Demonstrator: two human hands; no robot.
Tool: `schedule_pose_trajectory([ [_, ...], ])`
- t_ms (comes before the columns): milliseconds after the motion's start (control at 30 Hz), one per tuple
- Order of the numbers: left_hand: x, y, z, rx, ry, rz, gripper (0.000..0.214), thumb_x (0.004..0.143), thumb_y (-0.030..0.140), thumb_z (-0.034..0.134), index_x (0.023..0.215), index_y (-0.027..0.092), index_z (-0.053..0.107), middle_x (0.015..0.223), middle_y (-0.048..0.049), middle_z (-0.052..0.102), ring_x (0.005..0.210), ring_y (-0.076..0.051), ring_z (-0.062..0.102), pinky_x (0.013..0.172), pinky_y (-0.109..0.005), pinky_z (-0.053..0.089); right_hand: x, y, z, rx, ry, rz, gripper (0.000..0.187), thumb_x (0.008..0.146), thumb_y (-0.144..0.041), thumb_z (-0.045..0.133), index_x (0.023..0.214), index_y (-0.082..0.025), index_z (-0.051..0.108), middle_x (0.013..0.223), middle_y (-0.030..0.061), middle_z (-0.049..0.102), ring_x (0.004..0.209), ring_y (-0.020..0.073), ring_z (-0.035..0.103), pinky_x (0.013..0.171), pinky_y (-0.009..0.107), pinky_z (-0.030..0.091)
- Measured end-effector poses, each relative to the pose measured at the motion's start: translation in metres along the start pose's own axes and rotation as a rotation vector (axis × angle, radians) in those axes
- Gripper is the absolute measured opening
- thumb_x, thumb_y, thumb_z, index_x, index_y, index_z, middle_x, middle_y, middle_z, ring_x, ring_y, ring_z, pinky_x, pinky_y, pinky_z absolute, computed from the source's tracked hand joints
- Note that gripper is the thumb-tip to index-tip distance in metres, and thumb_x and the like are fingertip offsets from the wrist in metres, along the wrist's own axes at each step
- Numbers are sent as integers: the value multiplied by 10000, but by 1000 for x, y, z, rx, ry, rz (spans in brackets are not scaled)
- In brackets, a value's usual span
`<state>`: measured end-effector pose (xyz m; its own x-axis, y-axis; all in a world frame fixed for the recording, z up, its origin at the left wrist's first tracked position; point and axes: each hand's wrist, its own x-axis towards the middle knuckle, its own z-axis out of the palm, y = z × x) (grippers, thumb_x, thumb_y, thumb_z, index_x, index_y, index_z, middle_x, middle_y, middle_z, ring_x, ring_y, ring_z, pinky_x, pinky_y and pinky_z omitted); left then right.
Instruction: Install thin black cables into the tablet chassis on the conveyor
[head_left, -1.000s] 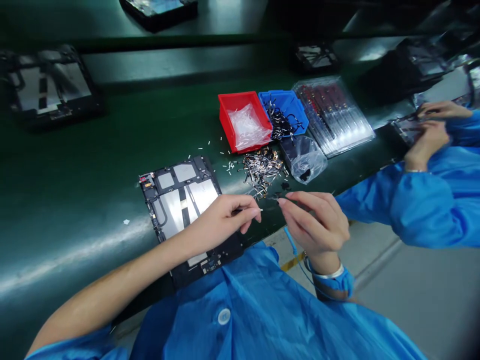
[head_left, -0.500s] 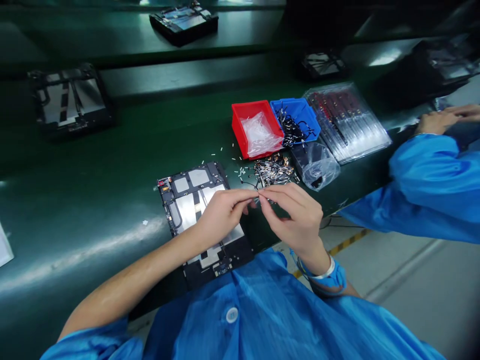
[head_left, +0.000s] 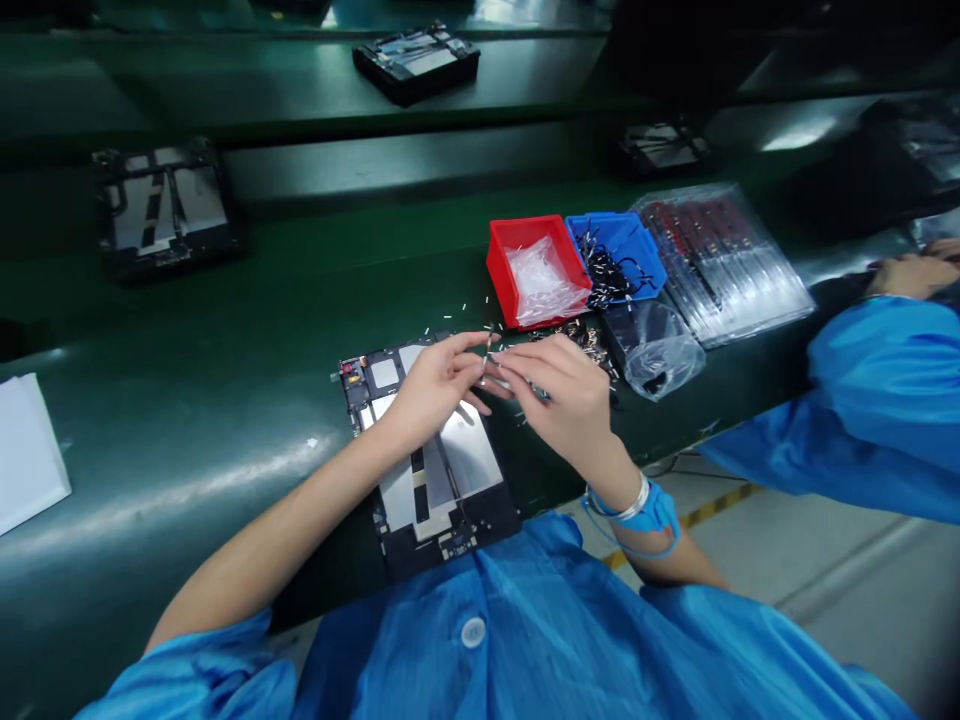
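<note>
My left hand (head_left: 437, 388) is over the upper part of an opened tablet-like device (head_left: 476, 455) with silver panels and a black frame. At its fingertips is a small thin cable part (head_left: 489, 345), dark with light bits. My right hand (head_left: 564, 392) meets it from the right, thumb and forefinger pinched at the part's lower end. The fingers cover some of the part, so its exact kind is unclear. Just behind my right hand lies a pile of small cable parts (head_left: 592, 345) with white and gold-coloured ends, partly hidden by the hand.
A red bin (head_left: 504, 285) holds clear plastic bags, and a blue bin (head_left: 651, 272) holds black cables. Right of them lie a clear tray (head_left: 739, 290) and a plastic bag (head_left: 664, 360). Similar devices (head_left: 169, 205) stand farther back. A co-worker's sleeve (head_left: 885, 380) is at right.
Both hands have shifted up and left, away from the pile and over the device's edge. My left fingers have spread, and the small part now shows between the hands. The camera view has shifted slightly.
</note>
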<state>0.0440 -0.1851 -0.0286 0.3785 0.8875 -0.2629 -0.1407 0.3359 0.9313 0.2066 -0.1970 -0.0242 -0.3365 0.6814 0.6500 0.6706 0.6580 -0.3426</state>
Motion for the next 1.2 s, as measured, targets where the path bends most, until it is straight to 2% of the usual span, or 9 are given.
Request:
schedule_pose_trajectory([
  [100,-3,-4,5,63,-31,37,453,861,50,464,1314,73,461,842,-71,707,707,-161,698,537,-219,566,-5,-6,5,10,-29,16,156,884,-169,577,822,-210,714,827,46,748,752,165,635,671,315,532],
  [233,-9,-9,8,188,-88,104,570,838,13,452,1390,150,425,821,-32,700,612,-106,645,492,-156,499,-10,-2,-1,37,-81,21,151,870,-157,581,817,-209,712,811,49,742,743,168,636,673,327,531],
  [433,-13,-18,13,165,-195,30,681,841,33,424,1493,175,284,751,-25,679,631,-138,654,462,-162,483,-23,-4,-13,64,-126,12,166,844,-104,573,848,-205,705,796,40,741,697,156,642,644,321,542],
  [600,-12,-18,14,183,-176,50,728,833,31,434,1518,174,234,905,-64,712,610,-110,618,507,-173,496,-25,-2,-12,55,-104,8,95,860,-143,607,887,-183,689,804,54,745,708,153,646,657,318,551],
  [767,-13,-17,12,273,-124,102,712,833,32,446,1509,181,278,866,-28,726,526,-73,546,565,-183,481,-23,-7,-8,-94,-101,-100,92,837,-107,609,874,-154,679,822,79,747,711,175,634,636,319,544],
  [900,-13,-18,11,301,-125,132,710,822,11,432,1501,177,304,844,-24,733,595,-84,598,571,-173,472,-20,-9,-7,-125,-109,-120,135,838,-89,571,826,-179,671,802,54,741,702,168,627,590,293,514],
  [1033,-9,-16,8,211,-128,57,789,791,-3,433,1526,188,222,916,-70,735,673,-126,676,476,-154,449,-6,15,-13,-152,-38,-61,168,848,-99,557,862,-202,689,768,35,725,683,169,618,635,311,506],
  [1133,-5,-10,3,82,-96,-21,853,781,-1,466,1541,176,120,1020,-127,723,677,-149,701,453,-159,460,8,39,-18,-338,73,59,266,880,-121,503,1019,-226,705,818,61,709,756,214,623,677,361,496],
  [1200,-3,-5,0,19,-88,-59,870,785,6,487,1539,140,74,999,-143,725,663,-163,705,449,-172,473,13,44,-19,-381,39,44,332,877,-123,513,1147,-238,668,920,78,703,838,233,618,685,363,497],
])
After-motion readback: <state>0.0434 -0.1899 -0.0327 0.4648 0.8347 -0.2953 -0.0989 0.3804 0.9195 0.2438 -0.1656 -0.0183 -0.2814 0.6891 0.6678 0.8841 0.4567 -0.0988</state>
